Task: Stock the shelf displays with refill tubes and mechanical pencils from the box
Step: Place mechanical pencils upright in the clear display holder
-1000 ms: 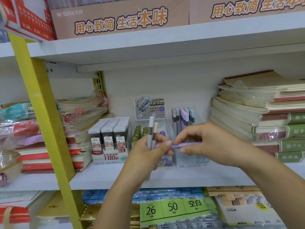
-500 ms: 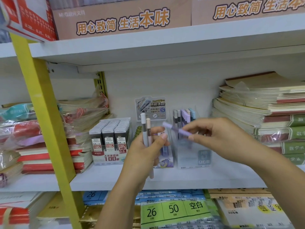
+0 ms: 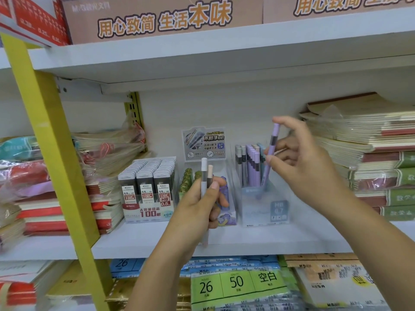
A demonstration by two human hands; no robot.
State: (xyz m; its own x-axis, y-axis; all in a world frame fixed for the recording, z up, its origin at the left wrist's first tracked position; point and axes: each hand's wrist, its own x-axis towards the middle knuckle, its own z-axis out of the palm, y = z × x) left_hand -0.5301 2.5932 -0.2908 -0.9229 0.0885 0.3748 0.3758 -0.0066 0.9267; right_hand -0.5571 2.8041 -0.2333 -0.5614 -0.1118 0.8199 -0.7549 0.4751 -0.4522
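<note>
Straight ahead, a white shop shelf (image 3: 224, 241) carries stationery beneath a second white shelf. At its middle stands a clear pencil display box (image 3: 265, 209), holding upright grey, purple and blue pencils packed too tightly to count. The right hand (image 3: 298, 167), above and right of the box, has its grip pinched round one purple mechanical pencil (image 3: 270, 153), tilted, its blurred lower end dipping into the box's open top. The left hand (image 3: 197, 205), in front and left of the box, has its grip closed round two upright pencils, one white (image 3: 204, 176), one beige (image 3: 210, 173). Left of the box sits a smaller display (image 3: 229, 218) with a printed card, then a refill tube display (image 3: 148, 189) showing three rows. Stacked notebooks (image 3: 370, 158) lie right of the box, with a gap between. Bare shelf runs from the box to the front edge.
</note>
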